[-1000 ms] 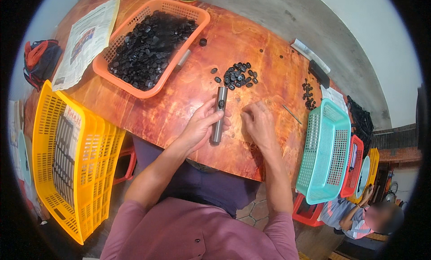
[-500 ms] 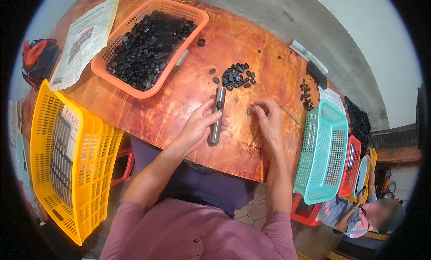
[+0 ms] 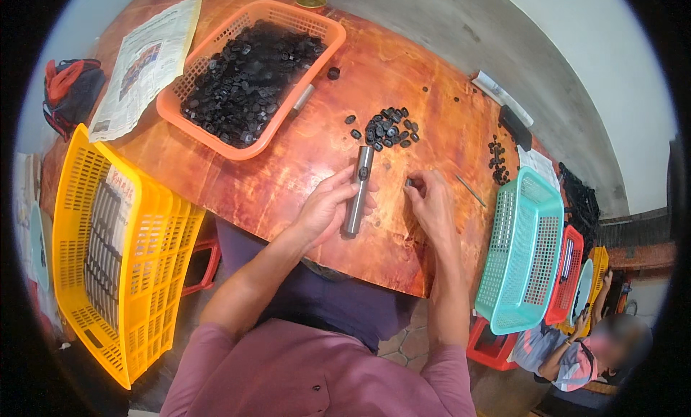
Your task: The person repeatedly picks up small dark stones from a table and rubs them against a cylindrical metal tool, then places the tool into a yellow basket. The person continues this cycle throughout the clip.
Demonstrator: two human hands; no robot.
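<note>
One dark bag with red on it [image 3: 72, 93] is seen at the far left, with a yellow crate [image 3: 162, 273] below it in the view and a newspaper [image 3: 144, 64] spread at the corner of the counter [image 3: 389, 50]. Next, an orange basket [image 3: 248, 152] is placed, filled with loose black parts [image 3: 252, 78].

To its right, a metal tube [image 3: 354, 214] is gripped by the left hand [image 3: 324, 209], the fingers wrapped around it. A black oval insert [image 3: 363, 173] is seen near the tube's far end; whether it is fully seated cannot be told. The tube is best gripped below the insert, as here, so that this spot is left uncovered and in plain sight.

Just beyond that end, a pile of black oval pieces [image 3: 389, 131] is spread on the counter. Further right, a small black piece [image 3: 409, 181] seems to be pinched by the right hand [image 3: 435, 201], the fingers drawn narrow. It is best held lightly by its edges, so that its faces can be seen and it can be turned without slipping. A thin rod [image 3: 471, 190] is laid just beside that hand, and past it a teal basket [image 3: 504, 317] is seen.
</note>
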